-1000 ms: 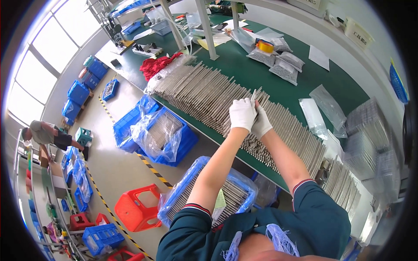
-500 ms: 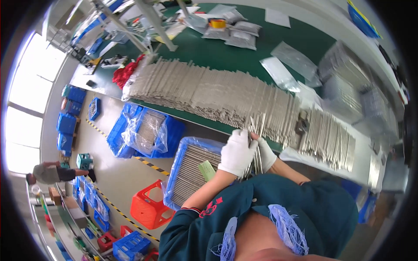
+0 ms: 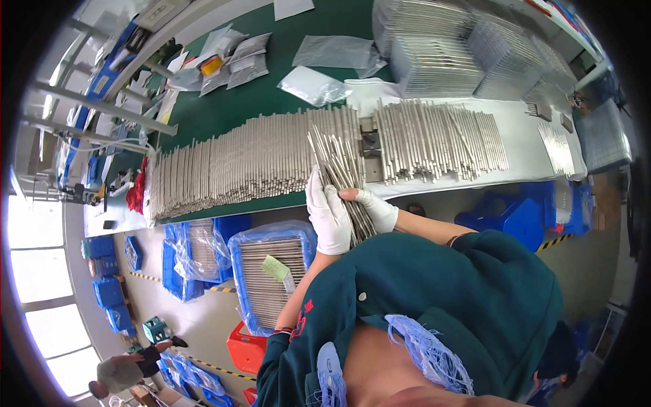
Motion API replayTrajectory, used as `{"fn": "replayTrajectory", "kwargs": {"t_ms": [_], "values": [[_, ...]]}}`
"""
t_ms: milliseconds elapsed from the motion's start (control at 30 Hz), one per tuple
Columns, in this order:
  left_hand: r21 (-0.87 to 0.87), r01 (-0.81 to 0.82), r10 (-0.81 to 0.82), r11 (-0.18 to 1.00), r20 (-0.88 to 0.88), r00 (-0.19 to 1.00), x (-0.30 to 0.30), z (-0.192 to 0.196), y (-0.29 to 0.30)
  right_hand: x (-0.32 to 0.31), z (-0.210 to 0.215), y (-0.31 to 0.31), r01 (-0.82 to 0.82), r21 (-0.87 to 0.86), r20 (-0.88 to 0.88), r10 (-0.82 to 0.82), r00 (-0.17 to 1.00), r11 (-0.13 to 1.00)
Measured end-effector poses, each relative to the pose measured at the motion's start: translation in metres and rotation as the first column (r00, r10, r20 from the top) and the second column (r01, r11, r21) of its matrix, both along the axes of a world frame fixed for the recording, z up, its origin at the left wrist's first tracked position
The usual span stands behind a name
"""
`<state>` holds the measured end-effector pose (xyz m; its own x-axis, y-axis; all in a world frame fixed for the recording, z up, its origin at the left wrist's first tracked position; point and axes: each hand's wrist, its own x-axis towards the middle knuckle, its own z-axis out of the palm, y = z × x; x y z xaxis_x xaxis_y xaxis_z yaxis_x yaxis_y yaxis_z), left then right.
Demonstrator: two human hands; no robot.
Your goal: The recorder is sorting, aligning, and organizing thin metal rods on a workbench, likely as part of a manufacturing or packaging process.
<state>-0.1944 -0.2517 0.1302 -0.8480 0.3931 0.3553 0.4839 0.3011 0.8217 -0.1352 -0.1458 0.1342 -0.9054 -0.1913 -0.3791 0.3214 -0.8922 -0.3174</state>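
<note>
Bright daylight floods from blown-out windows at left, with strong fisheye bending and dark vignette at the rim

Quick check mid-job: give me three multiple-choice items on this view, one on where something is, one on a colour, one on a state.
1. Where is the blue bin of rods with the green tag?
A. On the table
B. On the floor below the table edge
C. On a shelf

2. What colour are the gloves?
A. White
B. Black
C. Yellow

3. What are the hands doing?
A. Resting empty
B. Holding a bundle of rods between them
C. Holding a bag

Answers:
1 B, the bin sits on the floor below the table.
2 A, both gloves are white.
3 B, left hand and right hand clasp the rods.
</note>
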Motion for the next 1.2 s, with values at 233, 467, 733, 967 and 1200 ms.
{"fn": "replayTrajectory", "kwargs": {"t_ms": [233,467,733,967,1200], "values": [[0.493,-0.071,-0.196,0.867,0.468,0.862,0.077,0.036,0.108,0.073,0.023,0.112,-0.036,0.037,0.003,0.036,0.999,0.999],[0.532,0.208,-0.568,0.821,0.726,0.387,0.053,0.066,0.191,0.112,0.032,0.187,-0.087,0.036,-0.019,0.088,0.996,0.996],[0.512,0.07,-0.502,0.856,0.793,0.344,0.064,0.042,0.227,0.12,0.0,0.208,-0.188,-0.056,0.041,0.19,0.981,0.981],[0.554,-0.263,-0.441,0.79,0.811,0.384,0.068,0.018,0.202,0.13,0.009,0.229,-0.213,0.909,-0.04,0.583,0.812,0.359],[0.497,-0.316,-0.149,0.808,0.692,0.707,0.04,-0.007,0.227,0.096,-0.009,0.221,-0.083,0.775,-0.109,0.263,0.959,0.626]]}}
